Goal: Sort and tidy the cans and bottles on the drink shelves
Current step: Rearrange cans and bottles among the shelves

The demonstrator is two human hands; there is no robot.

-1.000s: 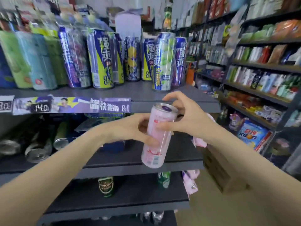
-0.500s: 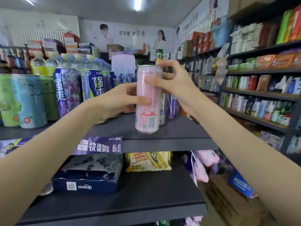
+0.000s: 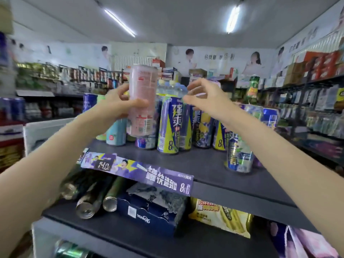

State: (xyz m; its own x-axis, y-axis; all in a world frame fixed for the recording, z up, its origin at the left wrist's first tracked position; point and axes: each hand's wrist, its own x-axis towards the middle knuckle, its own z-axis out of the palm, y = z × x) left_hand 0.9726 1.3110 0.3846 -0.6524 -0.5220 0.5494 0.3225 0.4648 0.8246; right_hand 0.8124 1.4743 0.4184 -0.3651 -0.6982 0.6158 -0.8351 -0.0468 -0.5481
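Lifting pink can (image 3: 143,101) above top shelf (image 3: 204,164) | left hand (image 3: 119,103) grips it alone | right hand (image 3: 202,97) has let go, fingers loosely spread | placement next

Pink can (image 3: 142,101) held above the top shelf (image 3: 204,164), left of the standing cans (image 3: 169,125).
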